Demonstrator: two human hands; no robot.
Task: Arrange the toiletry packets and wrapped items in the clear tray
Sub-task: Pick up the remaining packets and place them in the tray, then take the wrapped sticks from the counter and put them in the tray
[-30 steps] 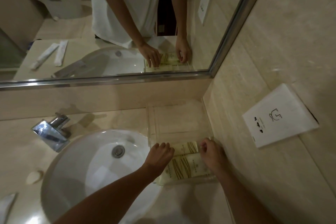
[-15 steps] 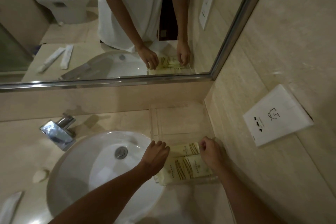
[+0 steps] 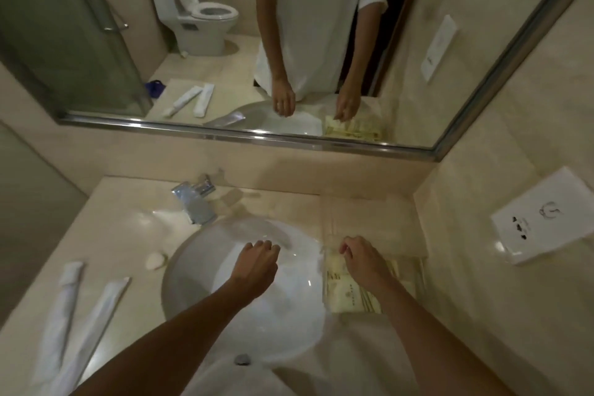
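Beige stone, polished and faintly veined, is what the desk and walls are made of, so everything thin and pale gets lost against it. Only one view is given, from the head, looking down.

The tray is clear hard plastic, rectangular with low walls, set in the right back corner against the wall; its far half looks bare. Yellowish packets are lying flat in the near half, soft and crinkly, printed with dark lines. The right hand is held over them, fingers curled narrow; whether anything is pinched can't be told from here. The left hand is hung over the round white sink, fingers loosely curled, nothing held.

Two long white wrapped items are left on the desk to the left of the sink, well apart from the tray, with a small soap beside the basin rim. A chrome faucet is behind the sink.

What could go wrong, probably: the tray is nearly invisible, so a wall could be clipped and the light thing shoved. The wrapped items have to be carried across the open sink, and a slick wrapper could be dropped in.
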